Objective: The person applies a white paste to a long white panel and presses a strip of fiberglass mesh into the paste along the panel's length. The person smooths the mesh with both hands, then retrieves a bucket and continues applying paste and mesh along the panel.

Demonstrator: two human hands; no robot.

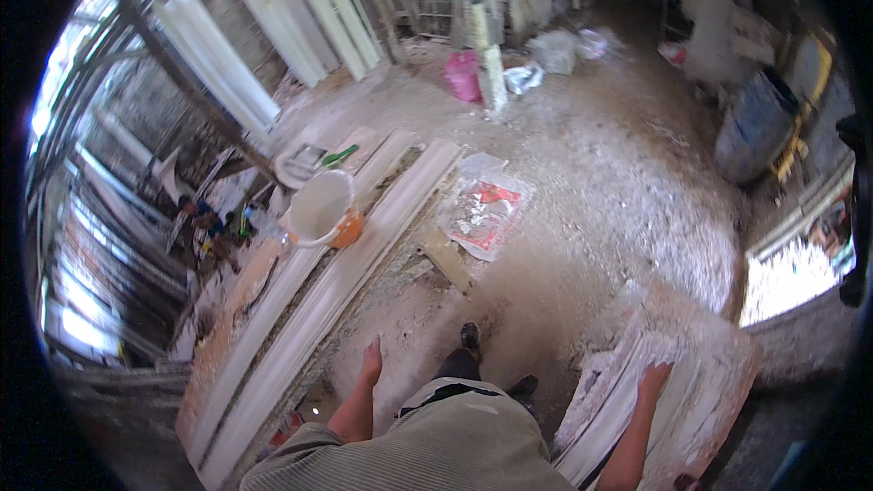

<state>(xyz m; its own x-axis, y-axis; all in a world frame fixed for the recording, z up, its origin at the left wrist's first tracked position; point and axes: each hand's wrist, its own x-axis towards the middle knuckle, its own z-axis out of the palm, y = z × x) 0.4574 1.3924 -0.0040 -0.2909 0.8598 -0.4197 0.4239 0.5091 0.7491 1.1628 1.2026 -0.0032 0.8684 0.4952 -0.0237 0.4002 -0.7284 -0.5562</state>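
Note:
My left hand [371, 364] hangs beside the long work table, its fingers stretched out and nothing visible in it. Nearest to it is a long white moulded strip [341, 273] lying lengthwise on that table. My right hand [652, 380] is over a low, plaster-smeared board [718, 345] at the right, fingers extended, close to the long whitish pieces [605, 391] there. Whether it touches them I cannot tell. A white bucket [320, 209] with an orange patch stands on the table's far part, with a green-handled tool [340, 156] beyond it.
On the dusty floor ahead lies an open white-and-red sack [486, 218] with pale material on it. A pale post [489, 64] rises beyond, next to a pink bag [463, 75]. A blue barrel [757, 127] stands at the right, and tall white panels [218, 59] lean at the far left.

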